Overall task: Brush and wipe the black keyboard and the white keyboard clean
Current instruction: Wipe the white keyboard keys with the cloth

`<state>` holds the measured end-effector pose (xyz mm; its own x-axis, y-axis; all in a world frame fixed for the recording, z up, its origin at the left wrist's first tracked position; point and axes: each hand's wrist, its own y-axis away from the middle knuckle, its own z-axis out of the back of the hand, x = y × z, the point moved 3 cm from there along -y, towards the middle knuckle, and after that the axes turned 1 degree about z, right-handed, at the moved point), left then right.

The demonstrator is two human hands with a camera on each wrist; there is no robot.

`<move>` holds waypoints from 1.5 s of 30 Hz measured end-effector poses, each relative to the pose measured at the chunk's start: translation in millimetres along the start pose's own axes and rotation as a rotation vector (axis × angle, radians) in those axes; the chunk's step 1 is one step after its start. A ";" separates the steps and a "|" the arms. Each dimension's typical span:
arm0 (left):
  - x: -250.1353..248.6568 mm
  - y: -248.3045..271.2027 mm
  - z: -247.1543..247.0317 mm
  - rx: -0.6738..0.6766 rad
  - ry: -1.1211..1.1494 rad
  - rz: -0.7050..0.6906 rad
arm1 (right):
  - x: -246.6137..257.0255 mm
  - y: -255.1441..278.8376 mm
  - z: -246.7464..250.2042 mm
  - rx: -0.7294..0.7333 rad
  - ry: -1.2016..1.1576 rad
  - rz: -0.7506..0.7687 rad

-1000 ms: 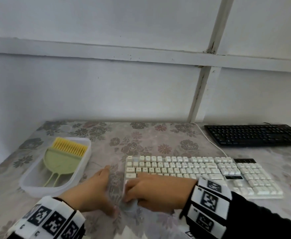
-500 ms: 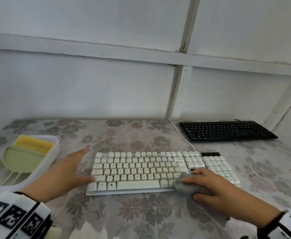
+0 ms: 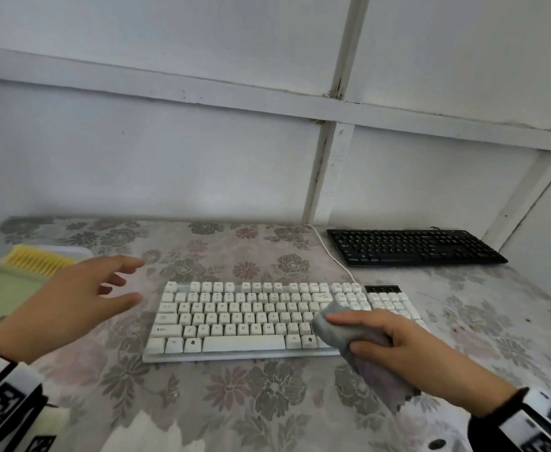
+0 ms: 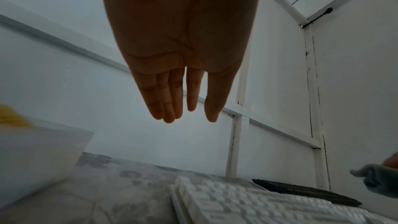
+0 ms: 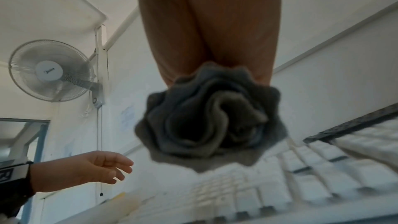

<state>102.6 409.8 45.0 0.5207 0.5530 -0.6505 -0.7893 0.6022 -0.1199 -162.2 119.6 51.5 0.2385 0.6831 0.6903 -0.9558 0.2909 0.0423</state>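
The white keyboard (image 3: 254, 321) lies in the middle of the flowered table, also seen close in the right wrist view (image 5: 290, 181). My right hand (image 3: 398, 350) grips a crumpled grey cloth (image 3: 342, 324) over the keyboard's right part; the cloth (image 5: 211, 120) bunches out of my fist. My left hand (image 3: 71, 305) hovers left of the keyboard, above the table, with fingers spread and nothing in it; its fingers (image 4: 172, 101) are straight. The black keyboard (image 3: 411, 247) lies at the back right.
A white tray (image 3: 71, 251) at the left edge holds a green dustpan (image 3: 6, 285) and a yellow-bristled brush (image 3: 36, 261). The white keyboard's cable (image 3: 329, 252) runs toward the wall. White wall panels stand close behind the table. A fan (image 5: 51, 71) hangs on the wall.
My right hand has slid the cloth from the keyboard's left end to its right part and up onto the keys. My left hand has lifted off the keyboard's left edge.
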 end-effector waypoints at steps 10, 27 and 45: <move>45.7 -18.0 72.2 0.022 -0.078 -0.048 | 106.2 -68.2 -68.5 0.017 -0.261 0.034; 143.4 -26.8 121.8 0.022 -0.256 0.069 | 235.6 -197.3 -207.6 0.062 -0.487 0.027; 130.4 -30.3 95.7 0.213 -0.290 0.181 | 239.5 -225.9 -256.4 0.027 -0.361 -0.017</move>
<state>225.5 518.8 35.6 0.4738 0.7821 -0.4047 -0.8072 0.5695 0.1554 154.9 389.3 22.0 0.1832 0.3967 0.8995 -0.9576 0.2788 0.0721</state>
